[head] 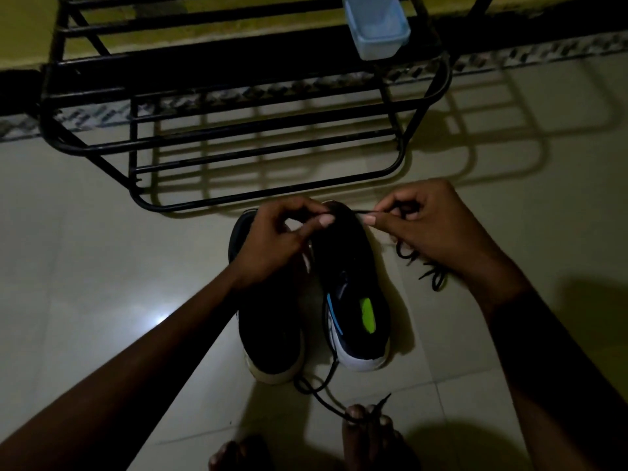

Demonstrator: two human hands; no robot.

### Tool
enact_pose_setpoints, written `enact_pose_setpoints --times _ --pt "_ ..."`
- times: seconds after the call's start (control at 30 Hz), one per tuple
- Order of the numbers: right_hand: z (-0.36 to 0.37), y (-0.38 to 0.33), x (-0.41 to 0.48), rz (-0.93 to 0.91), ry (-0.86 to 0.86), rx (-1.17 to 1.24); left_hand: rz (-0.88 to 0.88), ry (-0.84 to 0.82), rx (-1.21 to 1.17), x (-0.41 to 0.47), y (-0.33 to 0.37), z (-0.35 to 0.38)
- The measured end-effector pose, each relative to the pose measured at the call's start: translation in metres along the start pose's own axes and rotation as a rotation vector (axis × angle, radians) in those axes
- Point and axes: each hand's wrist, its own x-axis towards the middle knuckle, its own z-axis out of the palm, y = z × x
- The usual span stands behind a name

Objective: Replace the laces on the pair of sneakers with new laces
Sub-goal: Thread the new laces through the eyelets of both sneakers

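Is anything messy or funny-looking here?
Yes. One black lace trails loose across the floor from the sneakers to the person's toes, and a tangled lace lies by the right hand.

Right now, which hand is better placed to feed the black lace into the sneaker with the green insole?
Probably the left hand: it pinches the lace directly above the toe of the sneaker, while the right hand holds the lace off to its side.

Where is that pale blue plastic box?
The plastic box sits at the top of the head view, right of centre, on the black metal rack, beyond the two sneakers on the floor.
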Motion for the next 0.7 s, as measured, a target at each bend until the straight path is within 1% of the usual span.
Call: enact_pose_setpoints --times 0.07,0.1,0.13,0.17,0.23,0.27,0.3,0.4,0.47,0.5,0.53,0.6,0.67,0.7 --pt "-0.007 0.005 -0.003 0.011 -0.050 -0.008 -0.011 0.071 0.256 -0.002 -0.011 -0.011" --pt "-0.008 0.007 -0.003 0.009 -0.083 -0.022 -0.004 0.059 0.372 -0.004 -0.013 -0.016" --pt "-0.008 0.007 -0.004 0.002 -0.117 -0.040 0.004 0.017 0.406 -0.006 -0.012 -0.018" --pt "-0.006 0.006 -0.004 -0.010 -0.147 -0.051 0.021 -0.053 0.356 -0.007 -0.007 -0.018" --pt "0.000 0.001 -0.001 -0.035 -0.194 -0.044 0.082 -0.216 0.164 -0.010 0.008 -0.012" --pt "0.003 -0.001 0.000 -0.047 -0.206 -0.041 0.100 -0.242 0.087 -0.013 0.014 -0.007" --pt "0.005 -0.003 0.002 -0.065 -0.208 -0.045 0.107 -0.218 0.047 -0.013 0.018 -0.003" --pt "0.004 -0.005 0.004 -0.081 -0.205 -0.034 0.085 -0.029 0.067 -0.016 0.013 -0.005" --pt "-0.001 0.000 0.004 -0.058 -0.199 -0.018 0.058 0.064 0.181 -0.019 0.001 -0.014" --pt "-0.003 0.002 0.004 -0.048 -0.203 -0.014 0.045 0.080 0.240 -0.022 -0.004 -0.018" --pt "-0.004 0.003 0.003 -0.037 -0.210 -0.009 0.026 0.074 0.283 -0.024 -0.008 -0.021" --pt "-0.002 0.002 0.001 -0.033 -0.228 -0.020 0.003 -0.019 0.334 -0.027 -0.009 -0.020" --pt "0.005 -0.001 -0.001 -0.029 -0.252 -0.046 0.042 -0.148 0.286 -0.027 -0.003 -0.015" --pt "0.009 -0.003 -0.001 -0.026 -0.264 -0.054 0.072 -0.180 0.248 -0.026 0.001 -0.012"
